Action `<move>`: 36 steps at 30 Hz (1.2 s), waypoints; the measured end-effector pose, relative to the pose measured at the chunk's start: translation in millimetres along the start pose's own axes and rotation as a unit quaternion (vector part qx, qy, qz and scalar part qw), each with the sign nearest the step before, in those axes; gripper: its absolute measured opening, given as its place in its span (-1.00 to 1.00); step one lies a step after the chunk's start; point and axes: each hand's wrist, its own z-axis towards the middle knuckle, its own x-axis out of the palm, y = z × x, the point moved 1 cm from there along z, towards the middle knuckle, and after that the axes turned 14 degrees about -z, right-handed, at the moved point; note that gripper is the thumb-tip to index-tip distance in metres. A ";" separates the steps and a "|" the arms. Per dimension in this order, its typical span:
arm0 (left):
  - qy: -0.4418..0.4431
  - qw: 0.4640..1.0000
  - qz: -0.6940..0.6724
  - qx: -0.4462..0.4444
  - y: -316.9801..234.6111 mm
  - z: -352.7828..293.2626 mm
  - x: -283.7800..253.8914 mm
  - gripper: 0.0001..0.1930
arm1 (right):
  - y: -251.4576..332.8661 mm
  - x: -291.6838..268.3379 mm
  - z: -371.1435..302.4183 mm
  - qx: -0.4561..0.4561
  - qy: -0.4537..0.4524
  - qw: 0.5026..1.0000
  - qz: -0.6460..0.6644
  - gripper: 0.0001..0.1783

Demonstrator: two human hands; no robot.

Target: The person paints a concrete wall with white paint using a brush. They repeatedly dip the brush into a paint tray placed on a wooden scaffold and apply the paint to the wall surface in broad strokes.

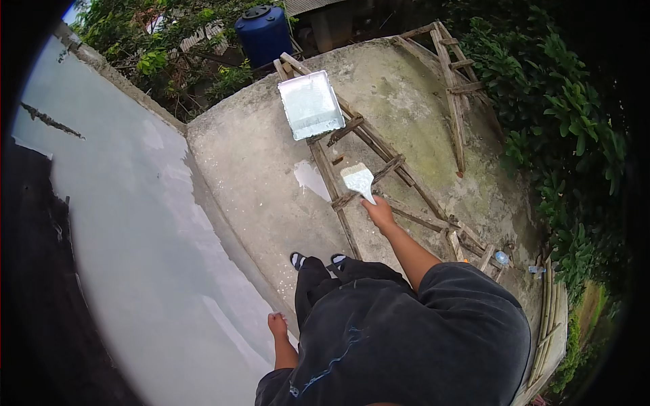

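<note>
Head view: wide paintbrush held in right hand

The wide paintbrush is clamped by its handle near the frame's centre. Above it, a paint tray is supported on a wooden ladder. At lower centre, the left hand is seen beside the painted wall; whether it is curled or spread cannot be told.

The brush has a smooth, plastic-looking handle and matt, pale bristles. The tray has a coated face with a slight sheen. The ladder is rough, weathered wood. The floor is coarse, mottled concrete; the wall is matt and mostly smooth. The tank looks like plastic, and the shirt is matt, creased cloth.
</note>
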 end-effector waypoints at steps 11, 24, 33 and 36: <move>0.060 0.987 0.132 -0.061 -134.9 128.5 3.3 -0.88 | 60.6 27.5 84.2 0.082 -0.124 0.989 0.006 -0.60; 0.098 0.991 0.074 0.047 -364.2 264.0 84.9 -0.90 | 184.6 49.2 187.1 0.133 -0.141 0.976 -0.102 -0.49; 0.029 0.985 0.153 -0.073 -354.7 239.1 68.8 -0.89 | 185.4 116.0 354.5 0.179 -0.084 0.968 -0.156 -0.51; -0.001 0.978 0.164 -0.127 -369.0 222.0 83.5 -0.87 | 191.8 136.6 411.0 0.202 -0.044 0.965 -0.164 -0.50</move>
